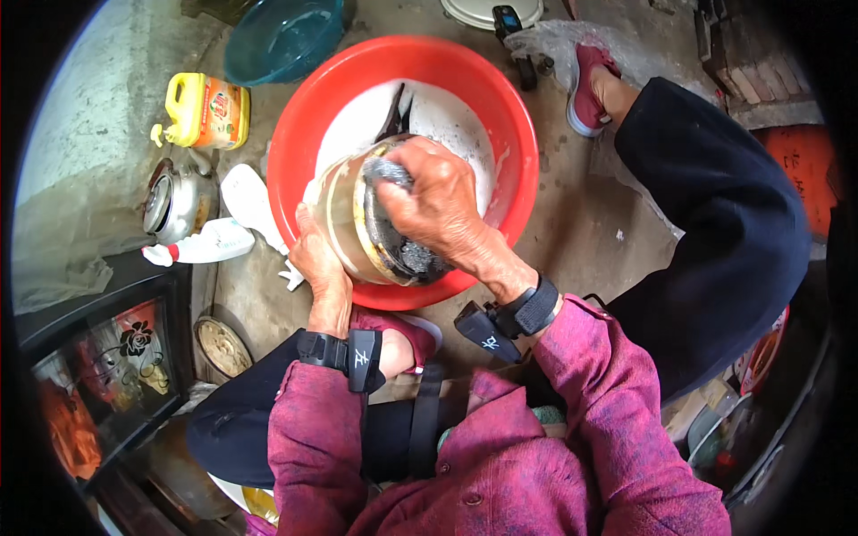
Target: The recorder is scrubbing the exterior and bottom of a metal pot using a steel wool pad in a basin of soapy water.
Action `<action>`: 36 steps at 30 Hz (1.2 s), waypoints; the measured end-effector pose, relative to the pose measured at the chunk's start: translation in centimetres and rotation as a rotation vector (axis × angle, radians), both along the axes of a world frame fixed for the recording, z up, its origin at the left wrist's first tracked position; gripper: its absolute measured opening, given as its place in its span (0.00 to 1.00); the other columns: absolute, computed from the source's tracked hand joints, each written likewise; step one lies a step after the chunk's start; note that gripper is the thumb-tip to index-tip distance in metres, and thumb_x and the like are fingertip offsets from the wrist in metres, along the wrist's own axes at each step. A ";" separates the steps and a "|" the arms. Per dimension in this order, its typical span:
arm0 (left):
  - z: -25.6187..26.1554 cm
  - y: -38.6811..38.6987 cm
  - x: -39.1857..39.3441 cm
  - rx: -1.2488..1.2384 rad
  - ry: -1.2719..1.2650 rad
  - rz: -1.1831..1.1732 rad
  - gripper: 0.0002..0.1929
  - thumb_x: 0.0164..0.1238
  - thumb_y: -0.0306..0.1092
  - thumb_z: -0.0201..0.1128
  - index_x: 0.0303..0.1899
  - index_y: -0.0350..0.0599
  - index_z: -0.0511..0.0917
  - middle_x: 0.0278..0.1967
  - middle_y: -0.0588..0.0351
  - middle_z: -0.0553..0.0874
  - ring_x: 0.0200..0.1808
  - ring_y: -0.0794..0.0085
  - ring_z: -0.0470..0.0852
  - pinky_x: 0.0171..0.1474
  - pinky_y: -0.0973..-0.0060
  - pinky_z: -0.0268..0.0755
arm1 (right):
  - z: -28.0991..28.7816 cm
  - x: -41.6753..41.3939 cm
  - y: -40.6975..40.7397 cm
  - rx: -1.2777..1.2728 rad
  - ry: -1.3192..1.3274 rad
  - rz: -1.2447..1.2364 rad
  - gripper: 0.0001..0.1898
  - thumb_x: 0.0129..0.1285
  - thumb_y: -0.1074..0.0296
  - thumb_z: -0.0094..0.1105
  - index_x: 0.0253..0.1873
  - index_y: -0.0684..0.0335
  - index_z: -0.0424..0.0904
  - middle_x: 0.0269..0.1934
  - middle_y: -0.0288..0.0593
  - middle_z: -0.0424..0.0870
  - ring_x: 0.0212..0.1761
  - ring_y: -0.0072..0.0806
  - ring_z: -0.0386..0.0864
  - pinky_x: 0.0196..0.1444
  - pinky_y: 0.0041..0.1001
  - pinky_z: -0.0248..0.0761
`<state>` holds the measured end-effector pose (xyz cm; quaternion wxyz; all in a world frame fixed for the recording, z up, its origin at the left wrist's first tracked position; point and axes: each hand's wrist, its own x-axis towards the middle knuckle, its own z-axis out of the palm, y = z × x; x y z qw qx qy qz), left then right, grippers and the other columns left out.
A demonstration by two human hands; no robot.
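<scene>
A round metal pot (342, 208) is tilted over the near left rim of a red plastic basin (519, 147), its blackened bottom facing up and to the right. My left hand (318, 258) grips the pot's left side. In my right hand (436, 194) is a steel wool scrubber (389, 172), held against the sooty bottom. Grey suds (419, 258) lie on that blackened surface. White foam (456, 127) covers the water in the basin. A dark handle (395, 114) sticks up out of the foam beyond the pot.
Left of the basin are a yellow detergent jug (208, 110), a metal kettle (181, 201) and two white spray bottles, one lying nearest (208, 241). A teal basin (285, 40) stands behind. A glass-fronted cabinet (114, 375) flanks the left; plastic sheeting (590, 40) lies at the upper right.
</scene>
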<state>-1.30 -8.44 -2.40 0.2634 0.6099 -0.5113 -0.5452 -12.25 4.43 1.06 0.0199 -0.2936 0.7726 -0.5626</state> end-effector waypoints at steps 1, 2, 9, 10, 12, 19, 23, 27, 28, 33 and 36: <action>0.1 0.2 0.0 0.006 -0.003 -0.004 0.26 0.66 0.52 0.58 0.37 0.28 0.80 0.33 0.51 0.84 0.31 0.71 0.81 0.36 0.72 0.75 | -0.6 -0.2 0.1 0.006 -0.003 -0.004 0.11 0.49 0.64 0.59 0.35 0.65 0.80 0.34 0.53 0.81 0.38 0.49 0.80 0.42 0.39 0.74; 0.1 0.4 0.0 0.020 -0.036 -0.003 0.26 0.66 0.52 0.58 0.38 0.28 0.80 0.33 0.52 0.84 0.31 0.71 0.81 0.36 0.72 0.75 | -1.8 -0.7 0.2 0.040 -0.052 -0.099 0.11 0.49 0.64 0.59 0.35 0.65 0.80 0.33 0.53 0.81 0.37 0.50 0.80 0.41 0.40 0.73; -0.6 0.1 0.1 0.025 0.053 -0.014 0.26 0.66 0.51 0.59 0.39 0.28 0.80 0.33 0.51 0.84 0.32 0.71 0.81 0.37 0.73 0.75 | -1.8 -1.0 0.3 -0.019 -0.114 -0.070 0.11 0.50 0.64 0.57 0.35 0.63 0.81 0.31 0.51 0.81 0.36 0.48 0.80 0.42 0.40 0.73; -0.3 0.0 0.1 0.028 0.058 -0.002 0.25 0.66 0.51 0.59 0.39 0.28 0.80 0.34 0.51 0.84 0.32 0.71 0.81 0.38 0.73 0.75 | -0.4 -0.4 -0.1 -0.036 -0.067 0.005 0.10 0.50 0.64 0.57 0.34 0.63 0.80 0.32 0.49 0.81 0.37 0.47 0.80 0.42 0.39 0.73; 0.1 0.0 0.2 0.047 0.046 0.012 0.25 0.66 0.50 0.59 0.40 0.28 0.79 0.34 0.51 0.84 0.33 0.70 0.82 0.38 0.73 0.75 | -0.8 -0.7 -0.1 0.008 -0.080 -0.067 0.10 0.49 0.64 0.57 0.33 0.64 0.80 0.32 0.51 0.81 0.36 0.48 0.79 0.42 0.40 0.73; -0.3 0.7 -0.6 -0.012 0.086 0.080 0.25 0.68 0.50 0.58 0.23 0.33 0.78 0.21 0.57 0.80 0.22 0.74 0.76 0.29 0.74 0.70 | -1.7 -1.5 0.6 0.035 -0.104 -0.101 0.09 0.49 0.65 0.58 0.33 0.62 0.81 0.31 0.51 0.81 0.35 0.48 0.80 0.41 0.39 0.74; 0.8 0.6 -0.3 0.052 0.003 0.020 0.24 0.67 0.49 0.58 0.38 0.29 0.80 0.32 0.52 0.84 0.32 0.72 0.82 0.36 0.73 0.75 | -1.5 -1.2 0.2 0.004 -0.064 -0.043 0.10 0.49 0.65 0.58 0.35 0.62 0.80 0.34 0.49 0.81 0.37 0.46 0.79 0.41 0.39 0.73; -0.4 0.8 -0.3 -0.079 -0.046 -0.005 0.25 0.68 0.49 0.57 0.22 0.34 0.77 0.19 0.58 0.79 0.21 0.75 0.75 0.28 0.73 0.69 | -1.6 -3.9 1.2 0.198 -0.185 -0.070 0.11 0.51 0.63 0.55 0.34 0.64 0.82 0.31 0.50 0.81 0.37 0.47 0.80 0.43 0.40 0.73; -0.4 0.9 -0.3 -0.033 0.061 0.012 0.25 0.68 0.49 0.57 0.22 0.33 0.78 0.20 0.58 0.79 0.22 0.74 0.75 0.29 0.73 0.70 | -1.5 -3.9 1.0 0.145 -0.131 0.011 0.11 0.52 0.63 0.55 0.34 0.63 0.82 0.31 0.50 0.81 0.37 0.47 0.80 0.43 0.40 0.73; -0.2 0.2 -0.1 0.014 0.033 -0.014 0.24 0.68 0.49 0.57 0.38 0.29 0.80 0.32 0.52 0.85 0.31 0.72 0.82 0.36 0.74 0.75 | -0.8 -3.9 0.3 0.120 0.104 0.131 0.09 0.53 0.65 0.54 0.32 0.60 0.83 0.32 0.46 0.81 0.37 0.45 0.80 0.43 0.40 0.73; 0.1 1.0 -0.5 -0.028 -0.019 -0.050 0.24 0.68 0.49 0.57 0.36 0.29 0.80 0.31 0.52 0.85 0.29 0.72 0.82 0.35 0.74 0.75 | -2.0 -6.0 1.8 0.263 0.042 0.101 0.08 0.54 0.65 0.56 0.33 0.58 0.84 0.32 0.44 0.81 0.39 0.43 0.80 0.43 0.39 0.73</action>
